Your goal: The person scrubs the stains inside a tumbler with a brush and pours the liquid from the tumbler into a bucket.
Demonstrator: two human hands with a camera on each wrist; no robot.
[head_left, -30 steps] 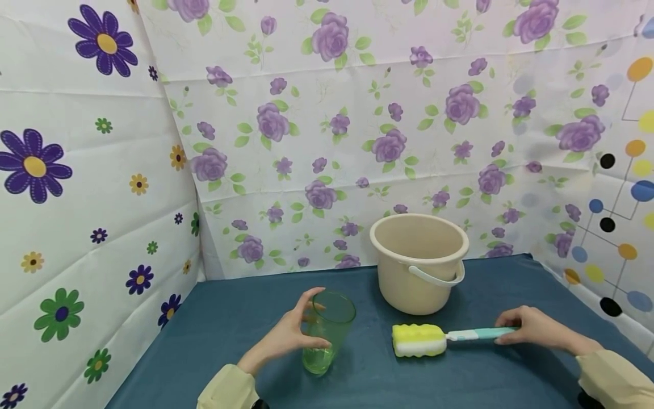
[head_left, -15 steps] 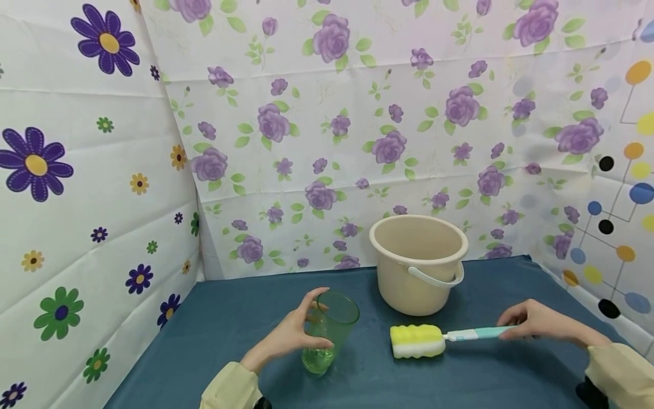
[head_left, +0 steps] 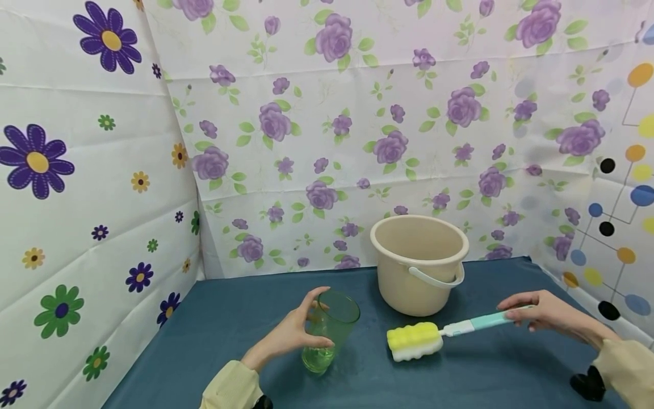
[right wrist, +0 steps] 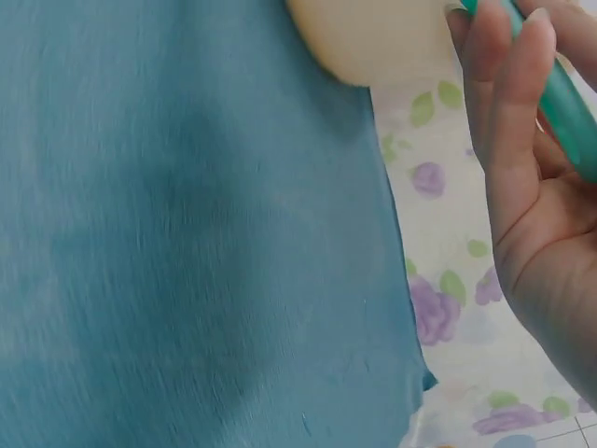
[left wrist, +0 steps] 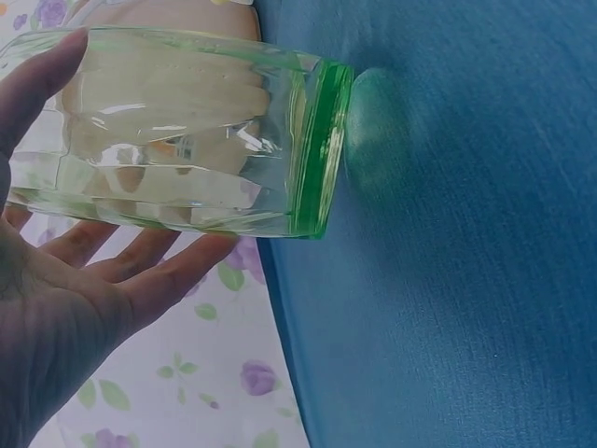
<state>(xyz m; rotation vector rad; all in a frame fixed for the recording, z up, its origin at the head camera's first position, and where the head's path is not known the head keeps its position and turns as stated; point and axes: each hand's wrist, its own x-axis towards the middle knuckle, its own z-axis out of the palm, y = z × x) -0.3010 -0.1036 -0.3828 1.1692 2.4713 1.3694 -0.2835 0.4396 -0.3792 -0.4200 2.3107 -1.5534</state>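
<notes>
My left hand grips a clear green drinking glass from its left side, with the thumb on one side and fingers on the other. In the left wrist view the glass has a thick green base close to the cloth; whether it touches is hard to tell. With thumb and fingers, my right hand pinches the teal handle of a bottle brush that has a yellow and white sponge head. The handle slants up to the right, and the head hangs low over or on the cloth. In the right wrist view only the teal handle shows.
Behind the brush stands a cream bucket with its white handle hanging down at the front right. A dark blue cloth covers the table. Flower-patterned sheets hang at the back and sides.
My right hand has lifted the handle end of the brush, so it now tilts. The sponge head has shifted slightly left. The glass and left hand moved a little right, then stayed still.
</notes>
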